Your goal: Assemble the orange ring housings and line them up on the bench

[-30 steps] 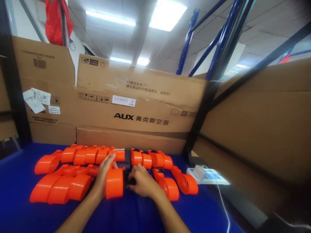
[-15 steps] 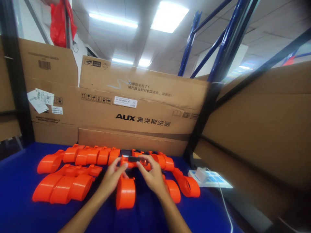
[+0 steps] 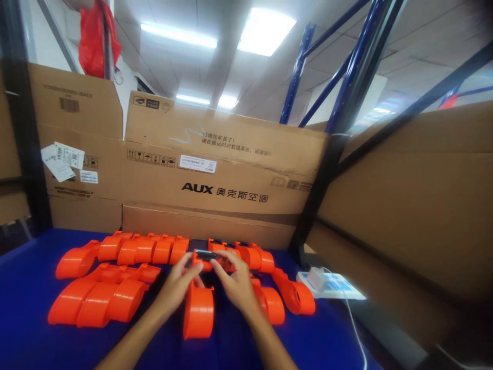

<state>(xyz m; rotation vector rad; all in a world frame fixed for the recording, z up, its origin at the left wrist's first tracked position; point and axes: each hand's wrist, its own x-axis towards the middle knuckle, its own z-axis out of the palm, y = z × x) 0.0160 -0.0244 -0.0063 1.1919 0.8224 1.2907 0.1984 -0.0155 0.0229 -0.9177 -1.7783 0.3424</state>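
My left hand (image 3: 180, 280) is closed around the left end of an orange plastic part (image 3: 206, 265). Across the top of that part lies a dark, rod-like piece (image 3: 205, 254), and the fingers of my right hand (image 3: 235, 280) pinch at its right end. Directly below my hands is a wide orange ring (image 3: 198, 313); I cannot tell whether it belongs to the held part. Similar orange ringed parts (image 3: 125, 300) lie in rows to the left. More of them (image 3: 304, 298) are on the right, some partly hidden behind my right hand.
A blue-covered table (image 3: 162, 349) carries everything. Behind it stands a cardboard sheet (image 3: 215, 213) with print and labels. At the right edge sit a power strip (image 3: 342, 288) and a white plug adapter (image 3: 316, 279) with a cable. Dark rack posts (image 3: 308, 221) frame the space.
My right hand has shifted slightly left toward my left hand. Less of the dark piece shows between my hands. The whole view has moved slightly; the laid-out parts stay put.
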